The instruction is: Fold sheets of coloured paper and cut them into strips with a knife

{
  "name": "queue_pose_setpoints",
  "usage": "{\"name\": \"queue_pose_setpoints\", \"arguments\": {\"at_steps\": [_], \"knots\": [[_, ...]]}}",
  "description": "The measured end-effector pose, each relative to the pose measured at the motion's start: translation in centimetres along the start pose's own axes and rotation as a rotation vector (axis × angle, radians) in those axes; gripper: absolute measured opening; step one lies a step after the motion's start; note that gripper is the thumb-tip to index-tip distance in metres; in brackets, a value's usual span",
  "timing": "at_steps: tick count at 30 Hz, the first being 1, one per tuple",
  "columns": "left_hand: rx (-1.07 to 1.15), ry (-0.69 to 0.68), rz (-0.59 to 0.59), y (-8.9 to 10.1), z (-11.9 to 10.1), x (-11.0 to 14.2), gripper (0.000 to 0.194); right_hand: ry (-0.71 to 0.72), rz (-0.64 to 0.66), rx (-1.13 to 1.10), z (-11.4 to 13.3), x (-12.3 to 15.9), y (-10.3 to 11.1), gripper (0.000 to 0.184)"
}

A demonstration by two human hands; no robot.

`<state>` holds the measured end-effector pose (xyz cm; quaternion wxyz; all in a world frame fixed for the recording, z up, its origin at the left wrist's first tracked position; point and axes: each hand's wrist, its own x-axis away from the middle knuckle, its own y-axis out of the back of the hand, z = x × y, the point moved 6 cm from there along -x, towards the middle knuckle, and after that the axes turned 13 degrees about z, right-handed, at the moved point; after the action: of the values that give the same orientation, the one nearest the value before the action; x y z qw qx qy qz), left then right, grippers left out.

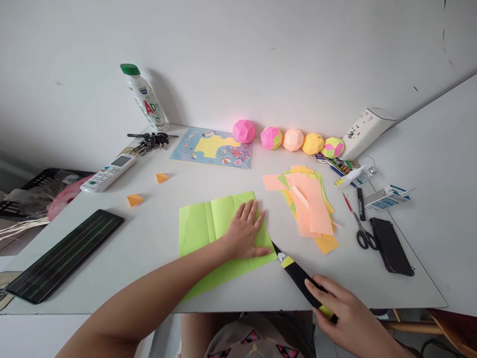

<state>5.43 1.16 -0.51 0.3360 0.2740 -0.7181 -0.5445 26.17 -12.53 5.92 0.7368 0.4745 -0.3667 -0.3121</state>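
Observation:
A creased sheet of light green paper [196, 223] lies on the white table before me. My left hand [244, 233] rests flat on its right part with the fingers spread. In my right hand [343, 308] is a black and yellow utility knife [301, 281], gripped by its handle. The blade points up and left, its tip at the paper's right edge near my left thumb. Whether the blade cuts into the paper I cannot tell. Right of the sheet sits a loose pile of peach, green and orange paper pieces [307, 206].
Several folded paper balls [292, 140] line the wall beside a blue paper pad [212, 147]. Scissors [365, 237] and a black phone [391, 246] lie right. Orange folded pieces [134, 200], a remote [109, 172], a dark panel [65, 256] and a bottle [145, 97] are left.

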Motion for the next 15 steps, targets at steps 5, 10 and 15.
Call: {"name": "queue_pose_setpoints", "arguments": {"at_steps": [5, 10, 15], "knots": [[-0.012, 0.003, -0.004, 0.1, 0.0, 0.0, 0.113, -0.001, -0.026, -0.029, -0.3, -1.1, 0.9, 0.044], [-0.016, 0.006, -0.016, 0.4, -0.2, 0.1, 0.111, -0.001, -0.041, -0.055, -0.5, -2.0, 1.5, 0.043], [-0.016, -0.002, -0.019, 0.3, -0.3, 0.1, 0.113, 0.014, -0.026, -0.025, -0.5, -2.8, 1.5, 0.044]]}}
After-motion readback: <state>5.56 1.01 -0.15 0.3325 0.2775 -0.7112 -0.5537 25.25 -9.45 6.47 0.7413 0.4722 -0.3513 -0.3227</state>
